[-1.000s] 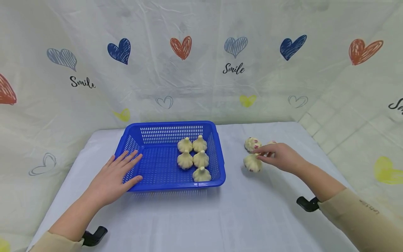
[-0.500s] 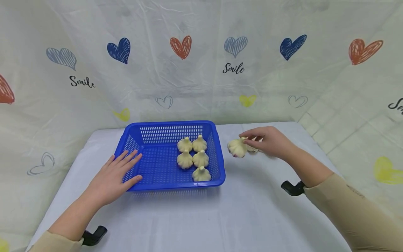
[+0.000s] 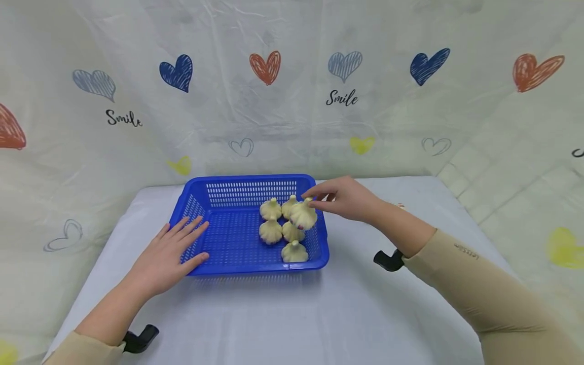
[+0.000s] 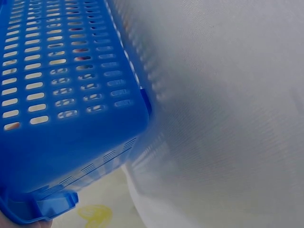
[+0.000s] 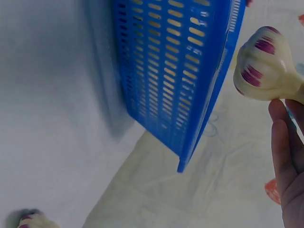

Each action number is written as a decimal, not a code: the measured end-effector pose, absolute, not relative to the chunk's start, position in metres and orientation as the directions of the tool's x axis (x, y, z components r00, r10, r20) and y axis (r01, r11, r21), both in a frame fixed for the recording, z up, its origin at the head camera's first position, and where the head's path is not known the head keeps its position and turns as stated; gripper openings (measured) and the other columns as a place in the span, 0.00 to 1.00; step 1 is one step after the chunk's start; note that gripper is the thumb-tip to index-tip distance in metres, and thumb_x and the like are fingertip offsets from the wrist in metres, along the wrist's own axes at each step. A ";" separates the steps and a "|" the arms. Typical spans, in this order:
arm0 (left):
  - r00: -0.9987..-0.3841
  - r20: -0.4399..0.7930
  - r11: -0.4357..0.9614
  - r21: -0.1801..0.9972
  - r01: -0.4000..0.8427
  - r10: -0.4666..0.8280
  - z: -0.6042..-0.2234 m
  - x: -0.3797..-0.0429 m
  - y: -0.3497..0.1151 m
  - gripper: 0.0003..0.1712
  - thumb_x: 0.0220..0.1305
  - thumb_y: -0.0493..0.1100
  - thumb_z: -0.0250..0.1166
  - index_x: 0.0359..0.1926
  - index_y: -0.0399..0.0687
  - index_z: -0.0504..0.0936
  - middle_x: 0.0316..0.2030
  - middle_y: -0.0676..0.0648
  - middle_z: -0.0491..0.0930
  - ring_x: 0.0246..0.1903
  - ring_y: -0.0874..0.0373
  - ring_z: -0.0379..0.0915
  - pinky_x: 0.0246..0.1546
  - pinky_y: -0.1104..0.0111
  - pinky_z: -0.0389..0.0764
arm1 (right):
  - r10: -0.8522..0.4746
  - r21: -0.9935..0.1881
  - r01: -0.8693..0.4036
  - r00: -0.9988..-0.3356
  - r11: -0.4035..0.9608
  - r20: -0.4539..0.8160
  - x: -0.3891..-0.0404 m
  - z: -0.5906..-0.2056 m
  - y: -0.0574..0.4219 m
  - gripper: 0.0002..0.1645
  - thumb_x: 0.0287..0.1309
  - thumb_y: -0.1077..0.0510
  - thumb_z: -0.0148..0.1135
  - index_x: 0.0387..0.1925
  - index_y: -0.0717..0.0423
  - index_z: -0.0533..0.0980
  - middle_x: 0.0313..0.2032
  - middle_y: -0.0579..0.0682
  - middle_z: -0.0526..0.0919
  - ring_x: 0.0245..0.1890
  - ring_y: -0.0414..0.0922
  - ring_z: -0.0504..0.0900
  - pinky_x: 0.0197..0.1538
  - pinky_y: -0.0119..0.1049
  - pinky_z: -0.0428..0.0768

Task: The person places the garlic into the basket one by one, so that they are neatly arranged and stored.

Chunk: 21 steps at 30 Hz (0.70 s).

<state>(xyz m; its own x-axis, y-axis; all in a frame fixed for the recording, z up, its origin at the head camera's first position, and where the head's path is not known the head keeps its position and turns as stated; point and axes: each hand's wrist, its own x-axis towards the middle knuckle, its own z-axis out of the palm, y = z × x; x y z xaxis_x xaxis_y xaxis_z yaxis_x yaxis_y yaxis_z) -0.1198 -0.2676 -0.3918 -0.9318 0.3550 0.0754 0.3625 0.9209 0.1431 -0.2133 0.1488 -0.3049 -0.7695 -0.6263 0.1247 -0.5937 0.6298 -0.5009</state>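
My right hand [image 3: 344, 197] pinches a garlic bulb [image 3: 303, 215] by its stem, holding it over the right side of a blue plastic basket [image 3: 228, 269]. Purple streaks show on that bulb [image 5: 261, 64] in the right wrist view, where the fingers grip it beside the basket's rim. Several other bulbs [image 3: 270, 231] sit stem-up inside, grouped at the basket's right. With fingers spread, my left hand [image 3: 166, 253] rests on the left rim; in the left wrist view only a bit of it shows at the lower left corner, by the basket's handle [image 4: 50, 206].
A white cloth [image 3: 274, 319] covers the table. One loose garlic bulb [image 5: 35, 221] lies on it in the right wrist view's lower left; in the head view the right arm mostly hides that spot. Behind the table hangs a curtain [image 3: 296, 101] printed with hearts.
The right hand has picked a garlic bulb up from the right of the table and carried it left, over the basket. The left hand stays on the rim.
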 end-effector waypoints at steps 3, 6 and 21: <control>-0.929 0.080 0.918 0.146 0.369 0.361 -0.392 -0.121 -0.266 0.45 0.69 0.72 0.48 0.78 0.57 0.54 0.77 0.46 0.52 0.75 0.40 0.42 0.74 0.44 0.38 | -0.681 -0.480 -0.649 -0.719 0.590 0.136 -0.214 -0.305 0.135 0.14 0.64 0.54 0.67 0.50 0.43 0.85 0.43 0.37 0.86 0.38 0.37 0.83 0.40 0.32 0.83; -0.927 0.086 0.915 0.149 0.375 0.365 -0.391 -0.122 -0.265 0.44 0.69 0.71 0.49 0.78 0.56 0.55 0.77 0.46 0.52 0.75 0.40 0.42 0.73 0.43 0.40 | -0.718 -0.459 -0.683 -0.684 0.567 0.129 -0.216 -0.306 0.123 0.13 0.64 0.54 0.67 0.49 0.44 0.85 0.42 0.37 0.86 0.38 0.36 0.82 0.41 0.31 0.83; -0.933 0.081 0.921 0.149 0.360 0.351 -0.391 -0.120 -0.267 0.45 0.68 0.73 0.47 0.78 0.56 0.55 0.77 0.46 0.52 0.75 0.39 0.43 0.73 0.43 0.39 | -0.861 -0.417 -0.773 -0.506 0.478 -0.050 -0.218 -0.321 0.070 0.12 0.65 0.55 0.65 0.49 0.48 0.84 0.42 0.39 0.87 0.41 0.34 0.84 0.49 0.34 0.82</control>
